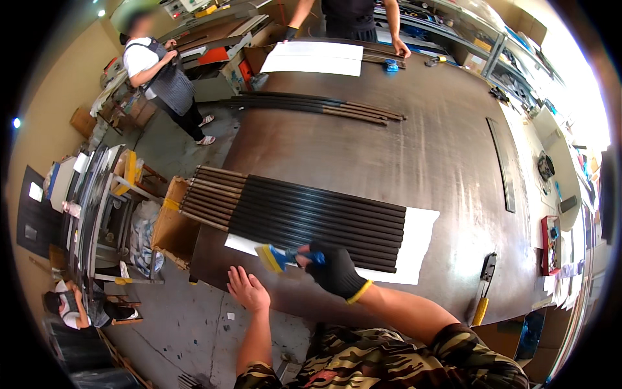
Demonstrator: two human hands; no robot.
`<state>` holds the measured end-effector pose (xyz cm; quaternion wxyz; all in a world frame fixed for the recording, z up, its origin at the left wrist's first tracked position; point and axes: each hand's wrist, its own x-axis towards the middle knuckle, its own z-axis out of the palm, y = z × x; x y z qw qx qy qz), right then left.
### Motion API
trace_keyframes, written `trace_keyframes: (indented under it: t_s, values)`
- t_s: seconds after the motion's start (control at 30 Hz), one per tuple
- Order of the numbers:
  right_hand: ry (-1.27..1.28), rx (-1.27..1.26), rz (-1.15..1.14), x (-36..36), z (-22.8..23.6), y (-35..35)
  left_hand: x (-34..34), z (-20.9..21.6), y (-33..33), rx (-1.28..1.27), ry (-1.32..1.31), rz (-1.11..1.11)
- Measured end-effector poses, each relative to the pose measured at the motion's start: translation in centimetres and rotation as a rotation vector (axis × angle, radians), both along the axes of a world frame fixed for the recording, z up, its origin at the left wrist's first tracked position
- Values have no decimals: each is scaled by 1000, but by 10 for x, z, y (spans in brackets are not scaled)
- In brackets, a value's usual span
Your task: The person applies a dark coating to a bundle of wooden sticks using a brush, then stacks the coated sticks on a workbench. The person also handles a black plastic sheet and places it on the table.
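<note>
My right hand (335, 273), in a black glove with a yellow cuff, grips a blue-handled brush (275, 258) with a pale yellow head, somewhat blurred. It is over the near edge of a row of black rods (317, 217) lying side by side. Their left ends are bare and brownish. Beneath the rods, a white paper sheet (420, 246) shows at the right and along the near side. My bare left hand (249, 290) is held with its fingers stretched out by the table's near left edge, holding nothing.
The dark table (447, 162) bears more rods (317, 107) farther back, a metal strip (500, 165) and a yellow-handled tool (483, 292) at right. Across it, a co-worker's hands are by a white sheet (314, 58). A cardboard box (175, 223) stands at left.
</note>
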<state>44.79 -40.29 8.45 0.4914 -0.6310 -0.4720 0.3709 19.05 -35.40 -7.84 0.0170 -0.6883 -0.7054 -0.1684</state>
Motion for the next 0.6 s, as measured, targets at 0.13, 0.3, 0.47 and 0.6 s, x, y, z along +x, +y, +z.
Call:
trace_keyframes:
  t_s: [0.13,0.3,0.47,0.6]
  values:
    - [167,-93,7,-17,-52,67,1,6,4,41,-15,-52]
    - [-25,-305,-113,129,-114,41,4,4,1,43,-46,-75]
    - [-516,-218,-699,291,-10,-80,-1,3,-4,18,-62,-37]
    - [-1238,-166,-572,260,28,-97,-3,-1,-1,42,-32,-65]
